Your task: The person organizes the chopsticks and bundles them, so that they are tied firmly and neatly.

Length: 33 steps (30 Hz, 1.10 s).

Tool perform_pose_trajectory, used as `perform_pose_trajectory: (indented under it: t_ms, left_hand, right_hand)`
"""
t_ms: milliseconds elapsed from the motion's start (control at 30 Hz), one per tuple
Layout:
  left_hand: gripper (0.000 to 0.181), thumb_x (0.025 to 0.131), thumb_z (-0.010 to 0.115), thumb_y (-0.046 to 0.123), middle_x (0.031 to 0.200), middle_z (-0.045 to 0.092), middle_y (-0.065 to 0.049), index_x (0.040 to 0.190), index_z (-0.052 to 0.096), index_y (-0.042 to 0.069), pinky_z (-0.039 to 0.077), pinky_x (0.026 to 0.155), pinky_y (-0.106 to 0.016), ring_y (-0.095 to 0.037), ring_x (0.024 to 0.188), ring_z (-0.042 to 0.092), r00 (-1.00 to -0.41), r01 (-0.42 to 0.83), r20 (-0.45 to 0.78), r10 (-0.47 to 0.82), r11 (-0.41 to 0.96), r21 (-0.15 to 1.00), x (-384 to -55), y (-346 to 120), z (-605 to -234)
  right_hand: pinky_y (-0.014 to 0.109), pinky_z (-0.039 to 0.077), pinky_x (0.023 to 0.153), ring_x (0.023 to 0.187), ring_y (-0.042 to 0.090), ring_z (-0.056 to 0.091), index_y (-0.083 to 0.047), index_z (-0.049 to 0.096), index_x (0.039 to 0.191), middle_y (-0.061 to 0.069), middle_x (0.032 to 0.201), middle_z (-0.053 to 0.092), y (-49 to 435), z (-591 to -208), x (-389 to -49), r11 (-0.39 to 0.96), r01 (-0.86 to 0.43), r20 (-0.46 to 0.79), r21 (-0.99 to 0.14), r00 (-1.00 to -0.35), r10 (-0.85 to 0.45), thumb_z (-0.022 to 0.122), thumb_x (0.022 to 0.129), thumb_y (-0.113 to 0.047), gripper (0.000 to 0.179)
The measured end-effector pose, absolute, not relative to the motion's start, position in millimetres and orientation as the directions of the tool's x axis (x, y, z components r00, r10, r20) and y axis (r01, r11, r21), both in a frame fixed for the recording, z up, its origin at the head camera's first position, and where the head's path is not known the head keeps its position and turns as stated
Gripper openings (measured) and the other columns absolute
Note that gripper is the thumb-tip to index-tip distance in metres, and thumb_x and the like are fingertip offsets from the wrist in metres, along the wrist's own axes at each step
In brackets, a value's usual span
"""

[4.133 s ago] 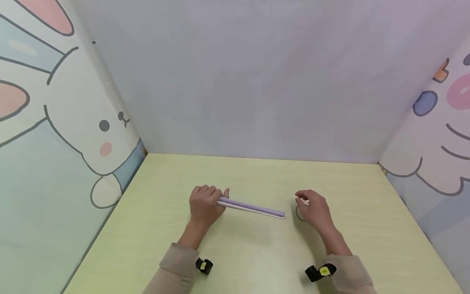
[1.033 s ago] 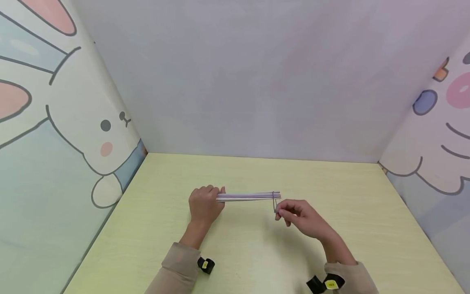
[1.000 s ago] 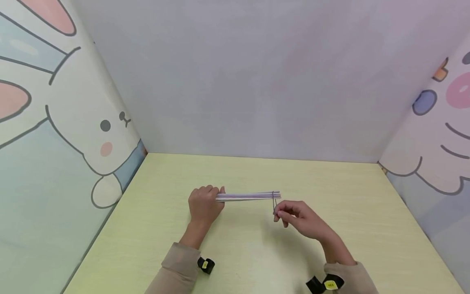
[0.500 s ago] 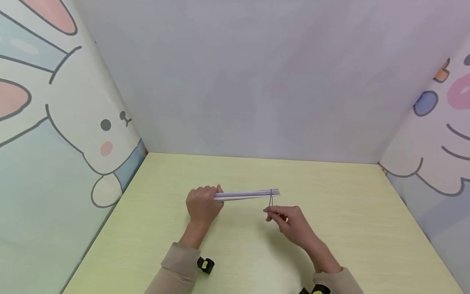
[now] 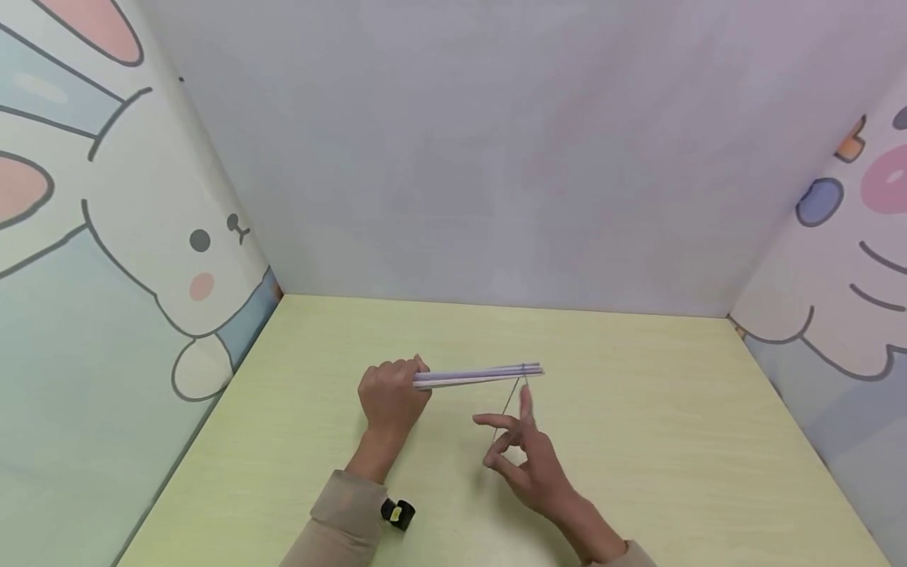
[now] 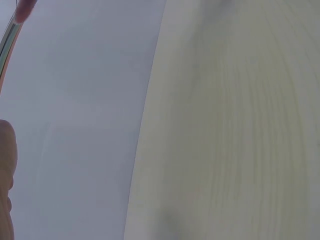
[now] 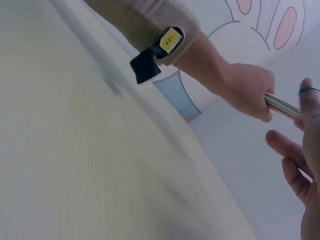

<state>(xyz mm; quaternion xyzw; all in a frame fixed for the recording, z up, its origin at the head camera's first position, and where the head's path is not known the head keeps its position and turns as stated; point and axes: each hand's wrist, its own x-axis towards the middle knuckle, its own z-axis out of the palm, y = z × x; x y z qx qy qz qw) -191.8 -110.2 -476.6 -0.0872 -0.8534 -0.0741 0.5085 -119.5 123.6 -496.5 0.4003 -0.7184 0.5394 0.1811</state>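
Observation:
My left hand [image 5: 391, 396] grips a bundle of slim purple and white chopsticks [image 5: 473, 378] near one end, with their thinner ends pointing right above the table. A thin dark rubber band [image 5: 506, 406] loops over the sticks close to those ends and is stretched down toward me. My right hand [image 5: 537, 468] is below, pinching the band between thumb and a finger. Its index finger points up at the sticks, against the other strand. In the right wrist view the band [image 7: 309, 89] crosses a fingertip. The left wrist view catches only part of the chopsticks [image 6: 8, 42] at its edge.
The pale yellow wooden table [image 5: 638, 409] lies under both hands. A plain grey-white wall [image 5: 489, 197] rises at its back edge, with cartoon-printed panels [image 5: 142, 260] at the sides. A black wrist camera [image 5: 398, 513] sits by the left cuff.
Earlier the right hand held the band apart from the sticks; then it was hung over their ends. Now the right hand has moved left and toward me, stretching the band, its index finger raised.

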Motion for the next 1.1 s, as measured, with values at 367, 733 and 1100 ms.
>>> perform_pose_trajectory:
  t_ms: [367,733,1100]
  left_hand:
    - [0.033,0.083,0.06,0.012,0.045,0.047,-0.002,0.051,0.049,0.009,0.029,0.04,-0.031,-0.018,0.038,0.036,-0.334,0.279,0.939,0.085,0.96,0.012,-191.7,-105.7,-467.7]
    - [0.032,0.082,0.061,0.013,0.046,0.047,-0.001,0.052,0.051,0.009,0.034,0.039,-0.034,-0.019,0.038,0.039,-0.29,0.309,0.954,0.075,0.951,0.019,-191.9,-108.9,-473.3]
    - [0.034,0.083,0.06,0.015,0.046,0.05,-0.002,0.051,0.05,0.01,0.033,0.039,-0.033,-0.018,0.038,0.04,-0.288,0.325,0.954,0.089,0.946,0.009,-189.6,-110.0,-475.7]
  right_hand:
    - [0.029,0.054,0.089,0.068,0.017,0.072,-0.008,-0.008,0.161,0.001,0.121,0.072,109.5,-486.6,-102.7,-0.276,-0.343,0.396,-0.898,-0.903,-0.164,0.036,0.109,-0.005,0.068]
    - [0.024,0.056,0.074,0.071,0.008,0.07,-0.009,0.044,0.152,-0.004,0.099,0.075,127.3,-491.0,-119.5,-0.45,-0.179,0.304,-0.875,-0.926,-0.224,0.044,0.107,-0.004,0.045]
    - [0.024,0.055,0.079,0.08,0.011,0.073,-0.011,0.061,0.13,-0.001,0.098,0.077,135.3,-488.3,-125.3,-0.757,-0.07,0.416,-0.65,-0.866,-0.277,0.028,0.111,-0.014,0.038]
